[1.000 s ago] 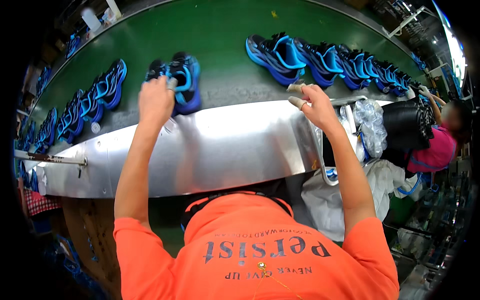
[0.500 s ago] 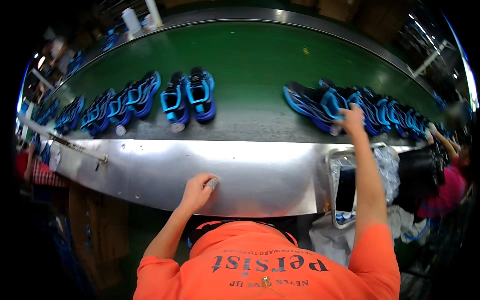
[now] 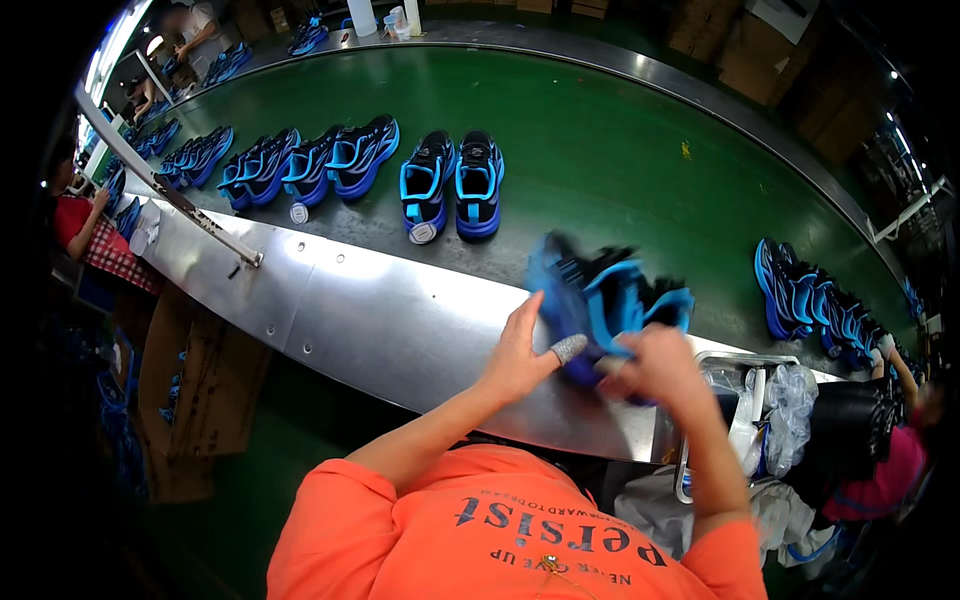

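A pair of black and blue sneakers [image 3: 590, 290], blurred by motion, is held over the near edge of the green conveyor belt and the metal ledge. My right hand [image 3: 658, 362] is closed on their near, heel end; its fingers are smeared. My left hand [image 3: 525, 352] is at the sneakers' left side, fingers extended and thumb apart, with a grey covering on the thumb. Whether it touches the shoe is unclear. To the left, another sneaker pair [image 3: 478, 185] stands on the belt, a round white tag at one heel.
More sneakers [image 3: 345, 160] line the belt at left, and another row [image 3: 800, 295] stands at right. A metal tray [image 3: 735, 359] with clear plastic bags is beside my right arm. The metal ledge [image 3: 400, 330] runs before me. Co-workers are at both sides, one in pink [image 3: 885, 465].
My right hand has brought a pair of sneakers from the right-hand row in toward me. My left hand has risen from the ledge to the shoes. The view has turned.
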A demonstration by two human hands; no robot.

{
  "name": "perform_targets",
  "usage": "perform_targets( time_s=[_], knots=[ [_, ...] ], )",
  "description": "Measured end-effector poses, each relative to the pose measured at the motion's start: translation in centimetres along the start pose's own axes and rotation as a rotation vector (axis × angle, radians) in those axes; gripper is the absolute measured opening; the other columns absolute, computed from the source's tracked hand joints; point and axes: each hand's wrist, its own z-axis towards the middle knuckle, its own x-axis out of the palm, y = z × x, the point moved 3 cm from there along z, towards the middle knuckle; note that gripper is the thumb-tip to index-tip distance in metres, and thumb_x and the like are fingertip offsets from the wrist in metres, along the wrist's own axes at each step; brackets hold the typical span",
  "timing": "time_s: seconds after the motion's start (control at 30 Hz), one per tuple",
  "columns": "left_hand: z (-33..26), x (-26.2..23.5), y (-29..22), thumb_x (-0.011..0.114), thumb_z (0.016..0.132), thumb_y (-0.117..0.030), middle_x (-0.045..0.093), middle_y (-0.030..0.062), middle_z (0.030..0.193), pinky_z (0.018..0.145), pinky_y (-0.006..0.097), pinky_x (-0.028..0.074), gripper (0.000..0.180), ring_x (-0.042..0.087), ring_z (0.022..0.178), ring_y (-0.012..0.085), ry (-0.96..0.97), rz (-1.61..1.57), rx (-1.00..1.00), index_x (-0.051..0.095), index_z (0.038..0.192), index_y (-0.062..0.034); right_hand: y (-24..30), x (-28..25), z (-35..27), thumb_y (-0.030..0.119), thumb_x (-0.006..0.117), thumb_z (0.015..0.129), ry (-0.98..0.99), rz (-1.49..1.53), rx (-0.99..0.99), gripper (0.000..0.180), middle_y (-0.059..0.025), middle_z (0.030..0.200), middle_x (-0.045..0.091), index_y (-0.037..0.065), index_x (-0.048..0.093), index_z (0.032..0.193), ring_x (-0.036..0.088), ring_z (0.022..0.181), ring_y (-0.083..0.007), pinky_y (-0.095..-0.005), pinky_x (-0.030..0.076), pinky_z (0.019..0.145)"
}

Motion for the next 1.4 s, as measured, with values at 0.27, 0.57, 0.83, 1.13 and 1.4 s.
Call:
perform_targets(
  time_s=[0.27, 0.57, 0.83, 1.13, 1.4],
  knots=[
    [-3.6, -4.5, 0.0, 0.069, 0.076, -0.014, 0.047, 0.0239, 0.132, 0.103, 0.045, 0.041, 0.081, 0.049, 0.121, 0.0401, 0.130, 0.180, -0.098, 0.033, 0.148, -0.0075, 7.9, 4.0, -5.9, 0.046, 0.074, 0.081, -0.104, 0.471, -0.306, 0.047, -0.0175, 0.087, 0.061, 0.005, 0.067, 0.104, 0.061, 0.084, -0.0345, -0.0439, 0.048, 0.071],
    [-1.3, -4.7, -5.3, 0.071, 0.070, -0.005, 0.061, 0.0118, 0.117, 0.094, 0.041, 0.047, 0.059, 0.054, 0.112, 0.0335, 0.243, 0.404, 0.454, 0.058, 0.128, -0.0123, 3.8, 2.8, -6.5, 0.011, 0.082, 0.066, -0.435, 0.402, -0.127, 0.062, -0.0126, 0.111, 0.057, 0.011, 0.060, 0.124, 0.056, 0.104, -0.0322, -0.0397, 0.048, 0.087],
    [-6.1, -3.0, -4.5, 0.060, 0.075, -0.008, 0.061, 0.0120, 0.122, 0.084, 0.039, 0.041, 0.033, 0.054, 0.098, 0.0265, 0.317, 0.920, 0.726, 0.065, 0.107, -0.0124, 3.5, 5.1, -7.3, -0.002, 0.074, 0.062, -0.414, 0.477, -0.066, 0.066, -0.0127, 0.113, 0.061, 0.012, 0.061, 0.125, 0.061, 0.100, -0.0345, -0.0409, 0.052, 0.085],
    [-6.3, -2.5, -3.7, 0.061, 0.078, -0.011, 0.059, 0.0204, 0.122, 0.079, 0.037, 0.046, 0.036, 0.060, 0.088, 0.0280, 0.374, 0.909, 0.729, 0.063, 0.114, -0.0095, 3.3, 6.6, -8.6, -0.012, 0.071, 0.063, -0.498, 0.645, 0.024, 0.065, -0.0168, 0.118, 0.055, 0.015, 0.065, 0.122, 0.060, 0.107, -0.0365, -0.0399, 0.053, 0.089],
    [-5.4, -1.7, -3.5, 0.074, 0.061, -0.001, 0.062, 0.0138, 0.118, 0.080, 0.041, 0.049, 0.057, 0.059, 0.094, 0.0303, 0.173, 0.690, 0.662, 0.061, 0.116, -0.0085, 2.6, 6.5, -7.9, -0.013, 0.062, 0.067, -0.584, 0.457, -0.121, 0.058, -0.0134, 0.103, 0.063, 0.012, 0.068, 0.120, 0.065, 0.095, -0.0320, -0.0365, 0.055, 0.078]
  ],
)
